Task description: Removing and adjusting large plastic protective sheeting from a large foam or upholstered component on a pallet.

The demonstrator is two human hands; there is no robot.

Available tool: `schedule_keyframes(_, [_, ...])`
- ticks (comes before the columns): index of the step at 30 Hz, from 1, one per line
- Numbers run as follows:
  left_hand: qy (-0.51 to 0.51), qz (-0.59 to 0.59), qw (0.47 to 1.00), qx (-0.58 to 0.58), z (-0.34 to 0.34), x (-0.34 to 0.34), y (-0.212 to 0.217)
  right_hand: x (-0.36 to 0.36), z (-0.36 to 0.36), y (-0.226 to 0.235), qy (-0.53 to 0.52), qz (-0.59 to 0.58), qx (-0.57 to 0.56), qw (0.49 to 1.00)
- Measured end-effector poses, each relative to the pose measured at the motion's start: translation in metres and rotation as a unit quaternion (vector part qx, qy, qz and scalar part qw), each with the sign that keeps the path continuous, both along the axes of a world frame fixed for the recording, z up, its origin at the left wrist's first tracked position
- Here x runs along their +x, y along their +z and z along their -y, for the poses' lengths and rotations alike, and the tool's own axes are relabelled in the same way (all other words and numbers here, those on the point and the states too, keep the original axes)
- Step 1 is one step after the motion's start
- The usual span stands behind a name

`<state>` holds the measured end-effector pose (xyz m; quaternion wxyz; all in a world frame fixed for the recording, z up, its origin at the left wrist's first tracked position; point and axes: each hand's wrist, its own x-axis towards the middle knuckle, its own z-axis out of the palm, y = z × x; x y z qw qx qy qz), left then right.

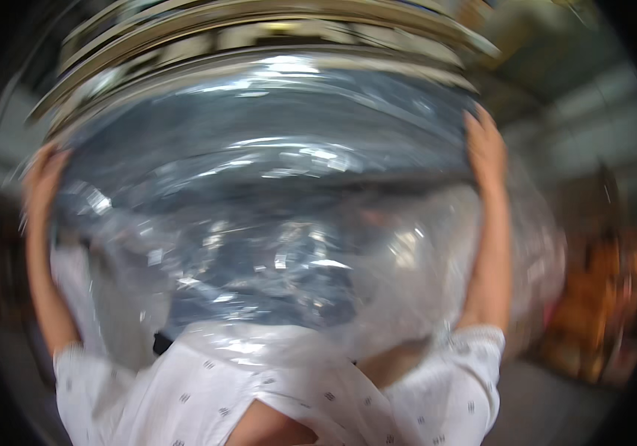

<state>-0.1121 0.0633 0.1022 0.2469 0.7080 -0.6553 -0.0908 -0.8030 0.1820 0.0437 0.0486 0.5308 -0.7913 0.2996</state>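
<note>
A wide, dark grey bundle in shiny clear plastic (259,119) spans the view in front of my chest. My left hand (44,178) grips its left edge, and my right hand (487,149) is around its upper right edge. Both arms reach forward along its sides. Loose, crumpled clear plastic film (422,245) hangs from the near side and rests against my white patterned top. Motion blur smears the fingers, and what the plastic wraps cannot be made out exactly.
Beyond the bundle are layered pale slats or shelf edges (274,28), close to its far edge. At the right stands a blurred orange-brown object (586,312) on a grey floor (556,401). The room behind is smeared.
</note>
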Motion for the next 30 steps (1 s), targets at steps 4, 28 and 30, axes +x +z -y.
schedule_keyframes(4, [-0.157, 0.165, 0.971, -0.076, 0.000, -0.014, -0.084, -0.088, -0.017, -0.014, 0.019, -0.036, 0.069, 0.997])
schedule_keyframes(28, [0.073, 0.156, 0.985, -0.022, 0.077, 0.096, -0.101, -0.077, 0.031, -0.009, 0.010, 0.037, 0.247, 0.968])
schedule_keyframes(30, [0.109, 0.180, 0.977, -0.040, 0.087, 0.101, -0.102, -0.092, 0.033, -0.039, 0.001, -0.045, 0.119, 0.992])
